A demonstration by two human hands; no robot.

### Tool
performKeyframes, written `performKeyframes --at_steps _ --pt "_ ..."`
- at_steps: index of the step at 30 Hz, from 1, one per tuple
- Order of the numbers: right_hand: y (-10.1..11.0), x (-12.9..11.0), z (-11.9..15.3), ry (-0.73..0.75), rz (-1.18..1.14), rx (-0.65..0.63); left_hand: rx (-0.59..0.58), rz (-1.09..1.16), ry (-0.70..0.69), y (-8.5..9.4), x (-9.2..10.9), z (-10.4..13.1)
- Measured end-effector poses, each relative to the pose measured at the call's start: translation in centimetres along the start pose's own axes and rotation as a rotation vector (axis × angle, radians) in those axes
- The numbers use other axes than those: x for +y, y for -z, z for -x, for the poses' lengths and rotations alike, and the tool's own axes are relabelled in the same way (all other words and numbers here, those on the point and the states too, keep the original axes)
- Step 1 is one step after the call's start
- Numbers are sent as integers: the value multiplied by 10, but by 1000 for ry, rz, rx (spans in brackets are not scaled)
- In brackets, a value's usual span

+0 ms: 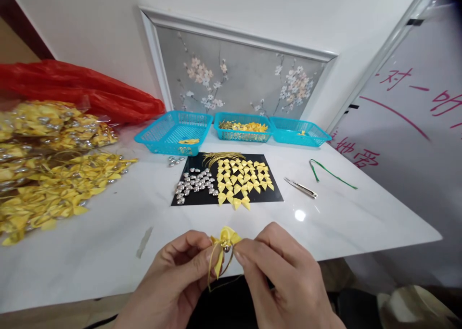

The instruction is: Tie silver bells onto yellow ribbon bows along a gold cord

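Note:
Near the table's front edge, my left hand [184, 266] is closed, pinching a yellow ribbon bow [228, 234] from its left side. My right hand [279, 266] is closed too, with thumb and forefinger pressed together at the bow's right side, where a gold cord [231, 259] loops down. A small silver bead [226, 248] sits at the middle of the bow. Beyond the hands lies a black mat [202, 201] carrying rows of yellow bows [245, 175], silver beads [197, 181] and a bundle of gold cords [222, 158].
Three blue baskets [144, 139] stand at the back, holding some yellow and gold pieces. Finished-looking yellow pieces with beads [61, 189] are heaped at left beside a red plastic bag [83, 93]. To the right lie thread snips [301, 188] and a green ribbon [334, 175].

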State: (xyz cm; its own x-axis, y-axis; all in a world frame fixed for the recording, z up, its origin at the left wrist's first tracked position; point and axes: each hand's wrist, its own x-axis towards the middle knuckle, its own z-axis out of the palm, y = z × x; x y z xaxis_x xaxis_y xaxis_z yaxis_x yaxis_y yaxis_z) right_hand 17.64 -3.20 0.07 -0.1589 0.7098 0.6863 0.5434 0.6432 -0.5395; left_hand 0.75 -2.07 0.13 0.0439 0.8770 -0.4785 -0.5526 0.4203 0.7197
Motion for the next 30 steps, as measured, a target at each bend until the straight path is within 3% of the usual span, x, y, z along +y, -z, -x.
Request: performKeyframes --at_steps 4,11,18,26,30 --pt "0 1 0 10 -24 2 -68 -18 4 0 1 0" --pt "-3 7 5 65 3 11 -37 -18 70 -5 3 8" --pt "-4 11 7 14 -22 -1 -48 11 125 -6 5 10" --pt "-5 14 10 -54 -66 -26 -72 54 149 5 -1 4" --pt "-5 13 12 -54 -64 -32 -55 36 149 0 3 7"
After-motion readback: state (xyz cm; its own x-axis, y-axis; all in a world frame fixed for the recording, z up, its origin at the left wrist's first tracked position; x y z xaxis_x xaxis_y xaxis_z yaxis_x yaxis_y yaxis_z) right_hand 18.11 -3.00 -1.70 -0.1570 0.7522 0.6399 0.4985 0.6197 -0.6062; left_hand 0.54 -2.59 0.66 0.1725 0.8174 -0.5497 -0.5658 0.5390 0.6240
